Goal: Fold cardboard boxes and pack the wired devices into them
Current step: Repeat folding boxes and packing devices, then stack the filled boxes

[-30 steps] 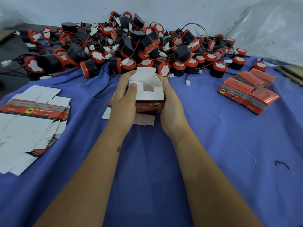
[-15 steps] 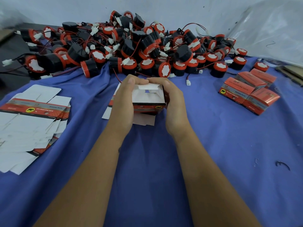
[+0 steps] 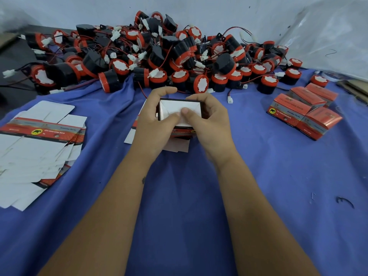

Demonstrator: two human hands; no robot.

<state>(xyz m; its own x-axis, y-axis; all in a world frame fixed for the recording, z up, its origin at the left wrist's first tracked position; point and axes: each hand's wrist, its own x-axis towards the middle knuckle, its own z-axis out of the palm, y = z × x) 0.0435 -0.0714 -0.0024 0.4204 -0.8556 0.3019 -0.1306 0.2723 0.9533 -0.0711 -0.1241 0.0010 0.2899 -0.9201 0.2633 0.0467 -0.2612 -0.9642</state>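
Head view looked down along two bare forearms that reached forward over a blue cloth (image 3: 179, 196) spread on the worktop. At mid-frame both hands gripped one small cardboard box (image 3: 179, 109), held just above the cloth with its white flaps facing the camera. The left hand (image 3: 153, 124) wrapped the box's left side, its fingers (image 3: 163, 91) curled over the far top edge and its thumb pressing the near flap. The right hand (image 3: 211, 124) wrapped the right side, fingers curled over the top, thumb pressed on the same flap, the two thumb tips touching. A flat white blank (image 3: 175, 145) lay on the cloth under the hands. To the left, a spread stack of unfolded box blanks (image 3: 35, 148) lay on the cloth, mostly white with a red printed band. To the right, a small group of finished red boxes (image 3: 302, 114) sat close together. Farther back, a large pile of wired devices (image 3: 159, 56), black bodies with red rims, white faces and thin wires ending in white plugs, stretched across the worktop against a pale wall (image 3: 199, 8).
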